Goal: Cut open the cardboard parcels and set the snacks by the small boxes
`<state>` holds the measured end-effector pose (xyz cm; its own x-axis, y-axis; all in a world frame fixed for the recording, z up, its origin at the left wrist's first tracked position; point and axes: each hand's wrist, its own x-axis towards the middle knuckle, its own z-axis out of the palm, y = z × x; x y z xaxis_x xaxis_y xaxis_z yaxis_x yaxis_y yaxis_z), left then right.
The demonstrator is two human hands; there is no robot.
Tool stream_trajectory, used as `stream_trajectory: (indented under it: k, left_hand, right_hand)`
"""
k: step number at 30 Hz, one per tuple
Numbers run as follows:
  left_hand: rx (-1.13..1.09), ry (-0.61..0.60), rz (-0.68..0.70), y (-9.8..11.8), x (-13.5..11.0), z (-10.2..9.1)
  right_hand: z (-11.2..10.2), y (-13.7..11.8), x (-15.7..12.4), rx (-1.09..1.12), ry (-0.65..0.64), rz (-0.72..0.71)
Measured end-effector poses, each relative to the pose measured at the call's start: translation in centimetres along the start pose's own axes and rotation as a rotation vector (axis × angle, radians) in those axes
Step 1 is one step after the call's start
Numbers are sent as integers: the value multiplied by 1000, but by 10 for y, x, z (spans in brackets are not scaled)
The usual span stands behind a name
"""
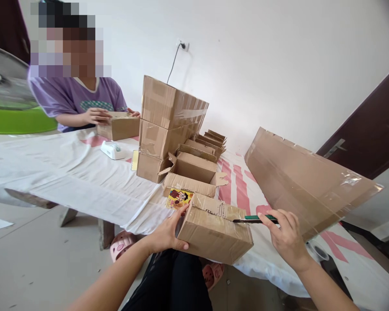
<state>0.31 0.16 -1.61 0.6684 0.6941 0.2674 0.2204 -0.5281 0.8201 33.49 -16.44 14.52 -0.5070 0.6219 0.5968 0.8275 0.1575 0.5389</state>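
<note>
Fan grille (4,82) is seen at the far left, and beside it a co-worker in a purple shirt (99,93) is seated across the table; a plain cardboard box (125,128) is steadied between that person's hands (99,115). In front of that box, a white plastic dispenser (112,150) is set on the white-and-pink tablecloth (94,177). Below the table's near edge, a pink clog (121,244) is partly shown. Further right, taped boxes (158,103) are stacked three high. The left hand (168,233) is spread wide over the left end of a taped carton (218,235), with the thumb pressed along the near side and the fingers laid by the upper left edge. Just beyond those fingers, a yellow cartoon-printed packet (173,199) is partly covered, and behind it an open-topped carton (194,170) is placed with its end flaps spread. The taped carton is held at the near edge of the table, between the two hands, tilted in view. Over its right end a green-and-black utility knife (252,219) is pointed leftward, the tip brought to the top face; whether the cardboard is pierced cannot be told. The knife's handle is gripped narrowly in the right hand (285,233), which is kept clear of the carton itself. Behind that hand a large cardboard carton (304,185) is stood, and at the far right a dark door (363,125) is seen.
</note>
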Motion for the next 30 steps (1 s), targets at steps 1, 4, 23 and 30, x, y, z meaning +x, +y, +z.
stream_trajectory:
  k: [1, 4, 23, 30]
  left_hand:
    - [-6, -2, -1, 0, 0, 0]
    - [-21, -7, 6, 0, 0, 0]
    - [-6, -12, 0, -1, 0, 0]
    - [5, -7, -2, -5, 0, 2]
  right_hand:
    - [0, -1, 0, -2, 3, 0]
    - [2, -9, 2, 0, 26, -2]
    - [-5, 13, -8, 16, -8, 38]
    - [38, 51, -79, 38, -156, 330]
